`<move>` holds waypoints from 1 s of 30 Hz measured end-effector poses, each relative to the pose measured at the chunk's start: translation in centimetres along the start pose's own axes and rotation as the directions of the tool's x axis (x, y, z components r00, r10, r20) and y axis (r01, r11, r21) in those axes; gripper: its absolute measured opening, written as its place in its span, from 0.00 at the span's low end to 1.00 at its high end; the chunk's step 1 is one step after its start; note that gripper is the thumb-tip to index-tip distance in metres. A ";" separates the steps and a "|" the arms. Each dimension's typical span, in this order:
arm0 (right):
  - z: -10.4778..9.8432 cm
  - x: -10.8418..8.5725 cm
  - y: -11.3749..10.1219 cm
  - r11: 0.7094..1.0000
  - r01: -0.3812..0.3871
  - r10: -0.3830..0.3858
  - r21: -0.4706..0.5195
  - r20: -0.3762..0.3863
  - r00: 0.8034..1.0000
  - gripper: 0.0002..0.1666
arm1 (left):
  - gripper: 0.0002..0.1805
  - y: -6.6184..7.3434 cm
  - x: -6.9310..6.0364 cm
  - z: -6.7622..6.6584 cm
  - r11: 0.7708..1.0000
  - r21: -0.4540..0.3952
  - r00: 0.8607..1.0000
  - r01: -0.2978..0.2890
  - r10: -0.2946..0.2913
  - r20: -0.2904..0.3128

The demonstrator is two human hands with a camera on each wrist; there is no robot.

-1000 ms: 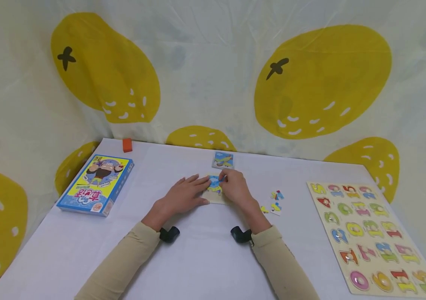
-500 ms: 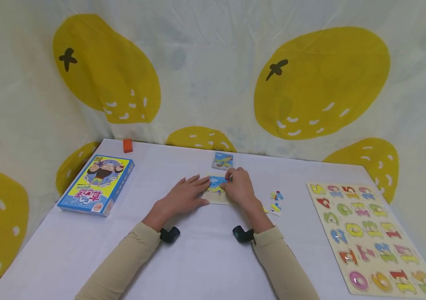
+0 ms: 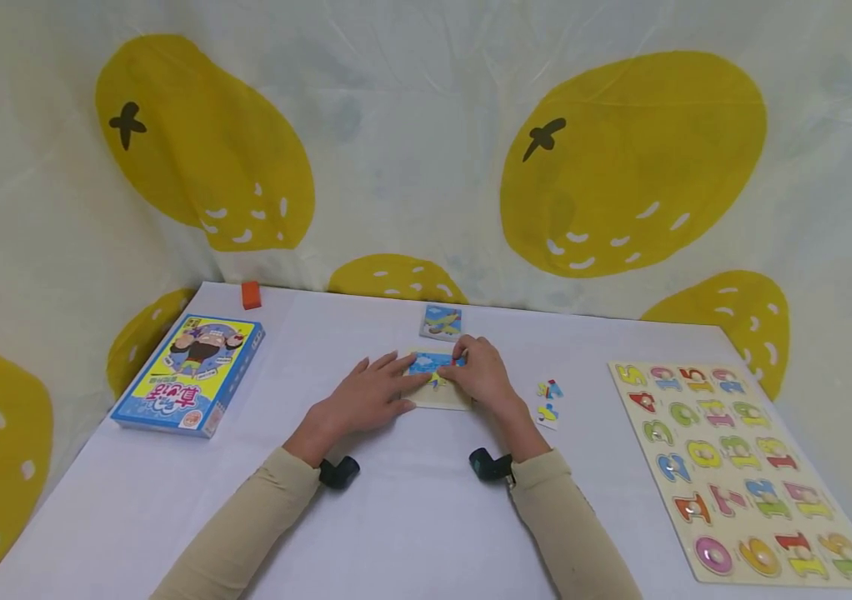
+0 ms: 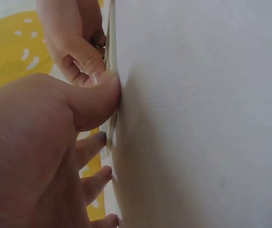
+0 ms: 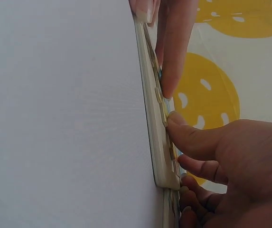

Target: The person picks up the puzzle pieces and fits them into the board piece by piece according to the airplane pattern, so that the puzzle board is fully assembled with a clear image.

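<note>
My left hand (image 3: 369,394) rests with straight fingers on a small wooden jigsaw puzzle board (image 3: 447,401); in the left wrist view its thumb (image 4: 100,102) lies on the near edge. A blue sky part with yellow below shows on the board. With thumb and curled fingers, my right hand (image 3: 484,375) pinches a puzzle piece (image 3: 459,362) with a bit of red at the board's right side. That piece is mostly hidden by the fingers. Two loose puzzle pieces, an upper one (image 3: 548,388) and a lower one (image 3: 548,416), lie right of this hand.
Behind the board is a small picture tile (image 3: 441,322). A blue and yellow box (image 3: 189,375) lies at the left, with an orange block (image 3: 250,295) beyond it. On the right lies a large wooden number board (image 3: 734,475). A fruit-print cloth (image 3: 411,167) hangs behind the table.
My right hand has shifted slightly right over the puzzle board, uncovering more of the blue part. A third loose piece near the right wrist is now out of sight. My left hand stays in place.
</note>
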State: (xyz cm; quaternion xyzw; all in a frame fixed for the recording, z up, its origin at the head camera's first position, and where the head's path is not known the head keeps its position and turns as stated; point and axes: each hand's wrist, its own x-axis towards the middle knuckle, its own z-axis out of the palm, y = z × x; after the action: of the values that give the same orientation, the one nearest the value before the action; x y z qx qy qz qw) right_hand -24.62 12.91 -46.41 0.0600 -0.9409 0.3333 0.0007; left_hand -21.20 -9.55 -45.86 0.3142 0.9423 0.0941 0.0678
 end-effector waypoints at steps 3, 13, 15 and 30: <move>-0.2 0.0 0.2 1.000 0.003 -0.004 0.019 0.007 1.000 0.16 | 0.29 0.1 0.0 0.0 1.000 0.019 1.000 0.002 -0.002 0.001; -2.0 -0.8 1.7 0.996 -0.016 0.006 0.087 0.113 0.994 0.11 | 0.29 0.1 0.1 0.1 1.000 0.021 1.000 0.010 -0.010 0.006; -2.5 -1.0 2.0 0.995 -0.020 0.006 0.100 0.139 0.990 0.11 | 0.29 -0.1 0.1 0.2 0.999 0.028 1.000 0.015 -0.015 0.007; -4.8 -2.8 2.8 0.997 -0.030 0.013 0.072 0.225 0.974 0.12 | 0.29 -0.2 0.2 0.4 0.999 0.018 0.999 0.030 -0.031 0.024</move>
State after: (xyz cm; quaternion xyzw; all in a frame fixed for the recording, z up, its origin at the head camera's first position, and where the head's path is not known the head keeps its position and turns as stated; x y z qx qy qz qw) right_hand -22.37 18.36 -44.50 0.0872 -0.9224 0.3593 -0.1115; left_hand -21.45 -9.54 -46.32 0.3014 0.9468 0.0811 0.0780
